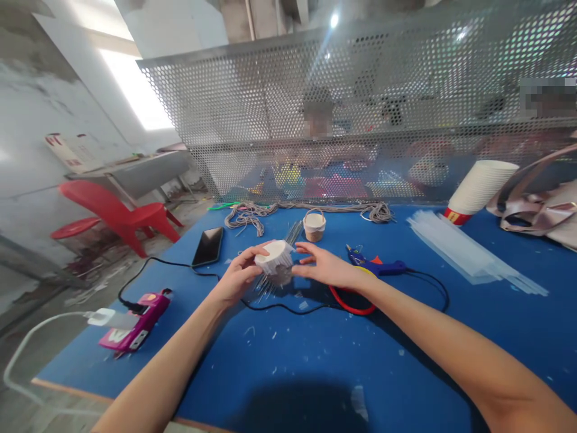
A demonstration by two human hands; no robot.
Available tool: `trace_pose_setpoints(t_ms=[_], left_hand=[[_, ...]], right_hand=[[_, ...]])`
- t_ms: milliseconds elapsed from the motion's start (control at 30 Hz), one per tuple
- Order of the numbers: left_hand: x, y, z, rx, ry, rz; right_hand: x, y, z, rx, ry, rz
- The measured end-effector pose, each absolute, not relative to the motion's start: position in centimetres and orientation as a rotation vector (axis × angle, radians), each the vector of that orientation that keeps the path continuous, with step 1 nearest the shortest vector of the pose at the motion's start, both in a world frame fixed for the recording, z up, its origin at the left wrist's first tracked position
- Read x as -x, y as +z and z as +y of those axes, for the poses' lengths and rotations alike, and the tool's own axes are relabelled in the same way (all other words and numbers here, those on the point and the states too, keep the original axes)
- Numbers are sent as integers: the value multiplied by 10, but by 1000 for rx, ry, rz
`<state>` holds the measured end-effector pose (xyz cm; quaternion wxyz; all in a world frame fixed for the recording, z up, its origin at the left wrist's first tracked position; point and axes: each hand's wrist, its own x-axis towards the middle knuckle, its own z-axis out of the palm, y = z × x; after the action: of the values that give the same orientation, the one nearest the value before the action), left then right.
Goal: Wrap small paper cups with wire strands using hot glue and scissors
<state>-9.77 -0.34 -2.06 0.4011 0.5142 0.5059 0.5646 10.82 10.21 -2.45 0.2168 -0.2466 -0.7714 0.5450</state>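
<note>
Bright window point(137, 90), stained pale wall point(27, 156), red plastic chair point(115, 213).

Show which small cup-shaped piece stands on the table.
The white-and-brown one with the arched handle; the left hand holds the white-and-grey one.

head-worn view, forward and down over the hands point(280, 269)

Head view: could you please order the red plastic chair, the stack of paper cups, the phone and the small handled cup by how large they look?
1. Red plastic chair
2. Stack of paper cups
3. Phone and small handled cup: too alike to rank
</note>
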Motion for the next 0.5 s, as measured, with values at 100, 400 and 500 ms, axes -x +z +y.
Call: trace_pose_setpoints(t_ms=[100,400,500], left_hand=[[91,-20,-4,-1260,1439,1236],[89,-18,-2,-1188,1636,1388],[90,-15,-6,-1411,1580,1628]], right_hand=[[-100,-34,91,555,1673,-2043],[-91,-43,84,738,1436,-1968],[-92,-41,83,810,1286,-1996]])
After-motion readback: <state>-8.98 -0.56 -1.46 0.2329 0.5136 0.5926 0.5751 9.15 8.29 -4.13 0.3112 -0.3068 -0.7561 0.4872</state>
